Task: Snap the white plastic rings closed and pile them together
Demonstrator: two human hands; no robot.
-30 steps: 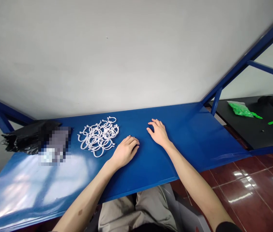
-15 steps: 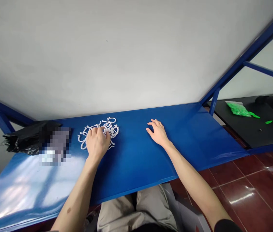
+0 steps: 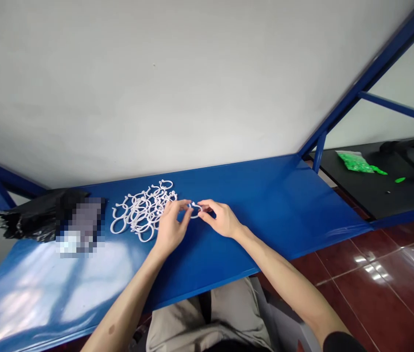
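Observation:
A heap of white plastic rings lies on the blue table, left of centre. My left hand and my right hand meet just right of the heap. Both pinch one white ring between their fingertips, a little above the table top. The fingers of each hand are closed on the ring's rim.
A pile of black bags lies at the table's left end. To the right stands a black table with a green bag and dark items on it. A blue frame post rises between the tables. Red floor tiles show below.
My left hand went to the heap and came back right with one ring. My right hand left the table top and moved left to pinch the same ring.

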